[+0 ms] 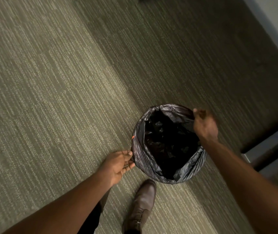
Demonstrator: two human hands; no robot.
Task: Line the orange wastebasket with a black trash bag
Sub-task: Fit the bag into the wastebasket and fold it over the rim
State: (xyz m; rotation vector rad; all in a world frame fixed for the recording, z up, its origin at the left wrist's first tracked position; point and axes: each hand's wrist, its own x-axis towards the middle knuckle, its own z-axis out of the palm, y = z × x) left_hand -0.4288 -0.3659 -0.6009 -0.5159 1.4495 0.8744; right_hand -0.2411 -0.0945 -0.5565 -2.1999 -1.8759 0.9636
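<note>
A black trash bag (166, 146) lies inside the orange wastebasket (133, 137) and is folded out over its round rim, so only a small sliver of orange shows at the left rim. My left hand (119, 163) pinches the bag's folded edge at the near left side of the rim. My right hand (204, 124) grips the bag's edge at the far right side of the rim. The basket's walls are hidden by the plastic.
The basket stands on striped green-grey carpet (59, 98). My brown leather shoe (142, 206) is planted just in front of it. Grey furniture or a cabinet base (269, 149) runs along the right edge, close to the basket.
</note>
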